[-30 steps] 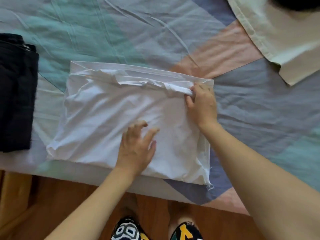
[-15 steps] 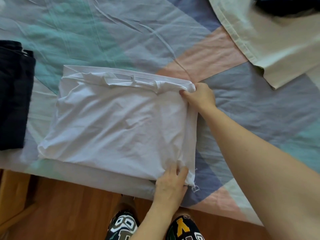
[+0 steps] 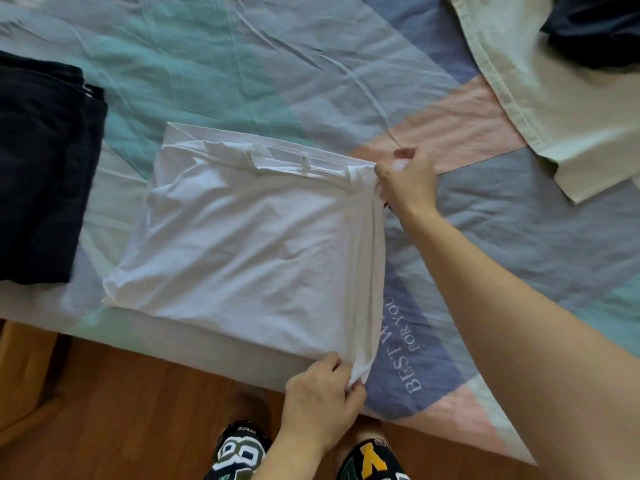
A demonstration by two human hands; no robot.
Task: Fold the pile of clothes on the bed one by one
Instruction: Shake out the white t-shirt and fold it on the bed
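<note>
Though cut off at the top right corner of the bed [image 3: 214, 57], dark garment [image 3: 595, 26] only partly visible over cream cloth [image 3: 540, 98]. Folded dark clothes [image 3: 38, 168] clipped by the frame's left side. Folded white T-shirt [image 3: 249, 237] at the bed's near edge; bare quilt to its right and beyond. Left hand [image 3: 320, 398] pinching the shirt's near right corner, right hand [image 3: 408, 180] pinching its far right corner, fingertips buried in fabric. Compared with half a second ago, right edge lifted and drawn taut, "BEST WISH FOR YOU"-like print [image 3: 403, 344] uncovered, partly unreadable. Patterned shorts [image 3: 242, 452] over wooden floor [image 3: 121, 410].
</note>
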